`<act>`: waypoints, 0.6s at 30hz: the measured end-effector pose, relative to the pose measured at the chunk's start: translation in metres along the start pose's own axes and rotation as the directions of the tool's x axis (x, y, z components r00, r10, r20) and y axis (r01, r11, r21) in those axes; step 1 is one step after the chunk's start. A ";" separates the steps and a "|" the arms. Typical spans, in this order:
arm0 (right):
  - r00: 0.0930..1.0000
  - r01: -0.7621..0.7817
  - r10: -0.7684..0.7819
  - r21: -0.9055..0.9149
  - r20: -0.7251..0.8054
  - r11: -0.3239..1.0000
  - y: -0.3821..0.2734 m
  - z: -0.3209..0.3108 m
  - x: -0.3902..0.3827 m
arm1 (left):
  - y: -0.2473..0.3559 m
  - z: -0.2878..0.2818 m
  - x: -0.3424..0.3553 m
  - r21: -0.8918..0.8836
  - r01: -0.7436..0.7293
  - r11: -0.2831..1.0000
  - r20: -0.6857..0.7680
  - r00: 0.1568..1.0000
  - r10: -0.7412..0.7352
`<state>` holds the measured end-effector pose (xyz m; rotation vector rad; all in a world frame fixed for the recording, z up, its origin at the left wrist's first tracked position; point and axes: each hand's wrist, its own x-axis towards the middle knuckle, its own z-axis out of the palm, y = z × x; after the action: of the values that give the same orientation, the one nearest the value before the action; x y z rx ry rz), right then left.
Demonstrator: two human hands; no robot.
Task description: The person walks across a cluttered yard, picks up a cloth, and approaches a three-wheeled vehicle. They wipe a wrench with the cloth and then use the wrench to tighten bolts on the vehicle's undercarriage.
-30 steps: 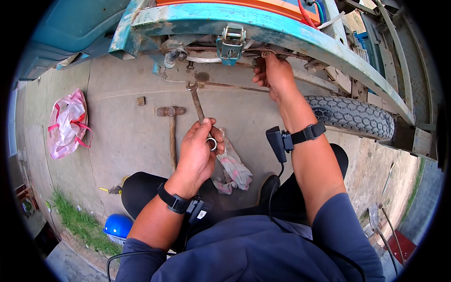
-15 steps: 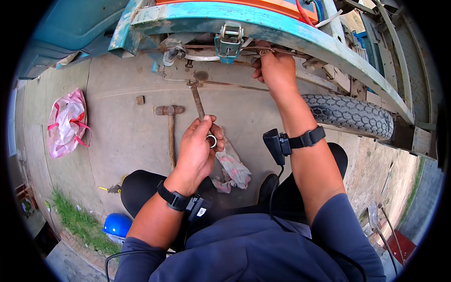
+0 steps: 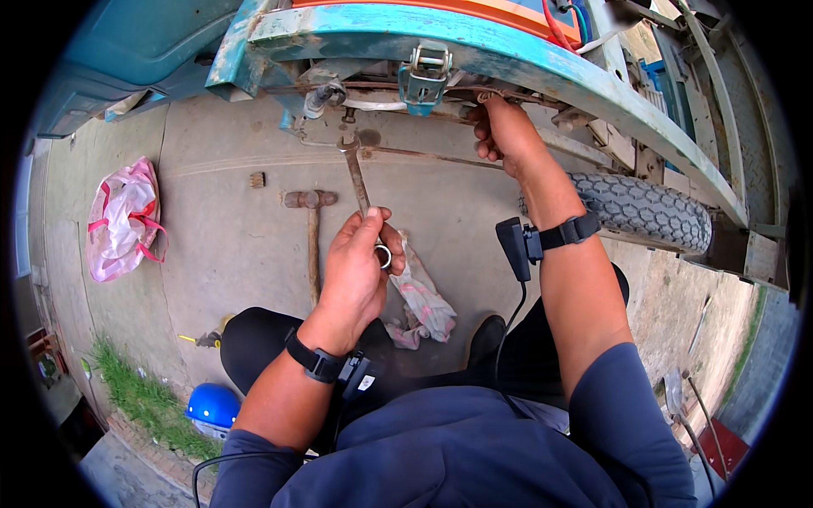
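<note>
My left hand is closed round a rusty combination wrench, its ring end by my palm and its open jaw pointing away toward the vehicle. Below the blue frame rail, my right hand reaches up with curled fingers. Its fingertips are at thin brownish cables or rods under the rail; what they pinch, if anything, is hidden. A metal latch hangs on the rail left of that hand. Beyond the wrench jaw a small bolt-like part hangs under the frame.
On the concrete lie a hammer, a small brown block, a stained rag and a pink-white bag. A tyre stands right of my forearm. A blue helmet sits by the grass at lower left.
My right hand has shifted a little right and toward me along the cables. My left hand keeps the wrench in nearly the same place. The view has moved slightly.
</note>
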<state>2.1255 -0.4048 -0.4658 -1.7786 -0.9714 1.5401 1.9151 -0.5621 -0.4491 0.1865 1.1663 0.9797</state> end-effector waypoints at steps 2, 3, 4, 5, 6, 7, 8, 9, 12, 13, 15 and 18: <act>1.000 -0.018 0.019 -0.041 0.008 0.999 -0.003 0.002 -0.003 | 0.002 -0.002 0.000 -0.004 -0.011 1.000 -0.011 1.000 0.011; 1.000 -0.027 0.028 -0.061 0.011 0.998 -0.003 0.003 -0.003 | 0.003 -0.003 0.000 -0.007 -0.016 1.000 -0.016 1.000 0.016; 1.000 -0.028 0.029 -0.061 0.013 0.998 -0.003 0.003 -0.003 | 0.002 -0.002 0.001 -0.006 -0.021 1.000 -0.017 1.000 0.021; 0.999 -0.029 0.030 -0.060 0.014 0.998 -0.003 0.002 -0.003 | 0.002 -0.001 0.001 -0.005 -0.026 1.000 -0.018 1.000 0.026; 0.999 -0.029 0.030 -0.060 0.016 0.998 -0.002 0.001 -0.002 | 0.002 -0.001 0.001 -0.004 -0.031 1.000 -0.019 0.999 0.030; 0.999 -0.037 0.039 -0.053 0.028 0.998 -0.001 -0.001 0.000 | 0.002 0.000 0.001 -0.050 0.010 0.999 -0.032 0.999 -0.012; 0.998 -0.045 0.047 -0.047 0.040 0.998 0.000 -0.004 0.003 | 0.003 0.001 0.001 -0.096 0.050 0.994 -0.044 0.998 -0.055; 0.997 -0.053 0.055 -0.040 0.052 0.998 0.000 -0.006 0.005 | 0.003 0.002 0.001 -0.143 0.089 0.986 -0.053 0.994 -0.098; 0.992 -0.097 0.097 0.000 0.079 0.995 -0.005 0.000 -0.004 | -0.001 -0.004 -0.001 -0.261 0.102 0.960 -0.093 0.987 -0.130; 0.993 -0.090 0.089 0.004 0.074 0.996 -0.004 0.000 -0.003 | 0.001 0.000 -0.002 -0.220 0.068 0.973 -0.061 0.995 -0.083; 0.995 -0.076 0.075 0.012 0.063 0.997 -0.002 -0.001 0.000 | 0.008 0.011 -0.005 -0.140 -0.008 0.990 0.010 1.000 0.009; 0.995 -0.072 0.074 -0.020 0.068 0.997 -0.004 -0.003 -0.001 | 0.010 0.018 -0.006 -0.176 -0.007 0.984 -0.018 1.000 0.004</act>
<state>2.1276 -0.4033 -0.4617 -1.8014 -0.9646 1.6528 1.9248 -0.5543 -0.4317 0.0397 1.0890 1.0852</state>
